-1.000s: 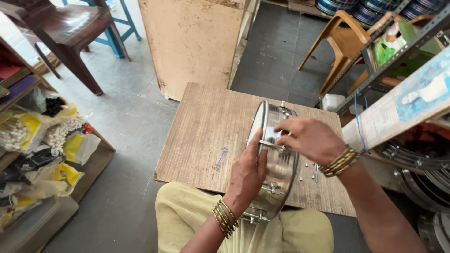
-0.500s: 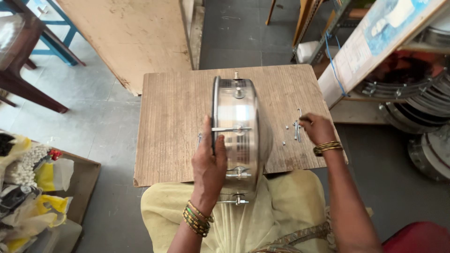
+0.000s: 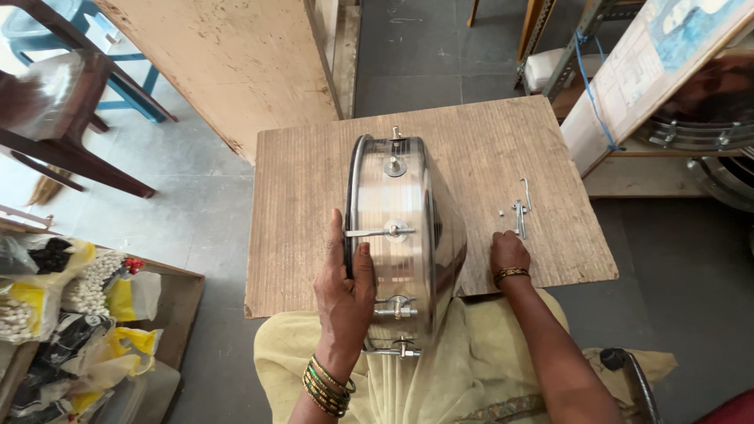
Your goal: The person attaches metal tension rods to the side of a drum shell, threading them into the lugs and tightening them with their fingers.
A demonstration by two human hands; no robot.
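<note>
1. Head view looks straight down on a wooden board serving as the surface, resting across the person's lap.
2. Standing on edge at the board's centre is a shiny metal drum shell with tension lugs along its side, its rim running from twelve to six o'clock.
3. Left hand wraps the shell's near rim at about seven o'clock of the board, fingers curled over the edge and thumb against the metal, steadying it upright.
4. Right hand lies on the board at four o'clock of the shell, fingers bent downward; I cannot tell whether they pinch anything.
5. Small loose tension rods and screws lie just beyond that hand, toward two o'clock.
6. Judging by this, the work stands at fitting hardware onto the shell: the next move would call for picking out one small rod precisely while the other hand keeps the shell from rolling.
</note>
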